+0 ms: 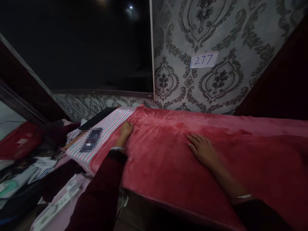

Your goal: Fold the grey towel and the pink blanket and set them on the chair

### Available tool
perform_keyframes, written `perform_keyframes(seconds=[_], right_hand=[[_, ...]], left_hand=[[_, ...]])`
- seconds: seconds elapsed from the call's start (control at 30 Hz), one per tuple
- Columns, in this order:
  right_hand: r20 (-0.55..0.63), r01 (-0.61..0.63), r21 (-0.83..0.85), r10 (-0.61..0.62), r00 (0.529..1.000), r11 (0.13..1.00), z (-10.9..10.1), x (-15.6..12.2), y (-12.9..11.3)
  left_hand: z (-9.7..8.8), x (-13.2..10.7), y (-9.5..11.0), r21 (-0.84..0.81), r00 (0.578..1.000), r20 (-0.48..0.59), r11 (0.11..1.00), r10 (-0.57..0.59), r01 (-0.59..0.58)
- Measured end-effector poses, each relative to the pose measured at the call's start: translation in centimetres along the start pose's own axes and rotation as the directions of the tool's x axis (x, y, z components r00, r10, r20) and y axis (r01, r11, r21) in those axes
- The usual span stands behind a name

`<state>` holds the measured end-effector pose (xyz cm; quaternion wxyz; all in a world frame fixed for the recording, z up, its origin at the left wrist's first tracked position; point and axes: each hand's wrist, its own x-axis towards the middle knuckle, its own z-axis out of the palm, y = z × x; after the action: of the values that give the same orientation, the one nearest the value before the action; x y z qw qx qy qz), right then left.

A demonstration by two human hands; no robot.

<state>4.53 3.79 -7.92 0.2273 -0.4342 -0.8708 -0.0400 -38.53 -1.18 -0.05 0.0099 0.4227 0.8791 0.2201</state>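
Observation:
A plush red blanket (pixel 154 154) is spread over a long low surface along the wall, with a few wrinkles at its far left corner. My left hand (pixel 126 129) is closed at the blanket's left part, its fingers curled into the fabric. Farther right, my right hand (pixel 201 148) lies flat on the blanket, fingers stretched out and palm down. Beside my left hand, a striped pink, white and grey cloth (pixel 83 155) covers the surface's left end. A dark item on that cloth is blurred out.
A large dark television (pixel 96 48) hangs above on the patterned wall, where a paper marked 277 (pixel 204 60) is stuck. At lower left are a white power strip (pixel 57 207), heaped clothes (pixel 43 168) and a red bag (pixel 21 139). The blanket's front edge overhangs a dark gap.

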Motion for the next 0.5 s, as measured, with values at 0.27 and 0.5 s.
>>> perform_keyframes(seconds=[0.27, 0.5], right_hand=[[-0.001, 0.004, -0.001, -0.004, 1.000, 1.000, -0.3, 0.0, 0.0], [-0.006, 0.008, 0.000, -0.008, 1.000, 1.000, -0.1, 0.1, -0.2]], left_hand=[[-0.4, -3.3, -0.7, 0.141, 1.000, 0.015, 0.990, -0.013, 0.010], [-1.3, -2.1, -0.7, -0.042, 0.996, 0.051, 0.996, -0.071, 0.073]])
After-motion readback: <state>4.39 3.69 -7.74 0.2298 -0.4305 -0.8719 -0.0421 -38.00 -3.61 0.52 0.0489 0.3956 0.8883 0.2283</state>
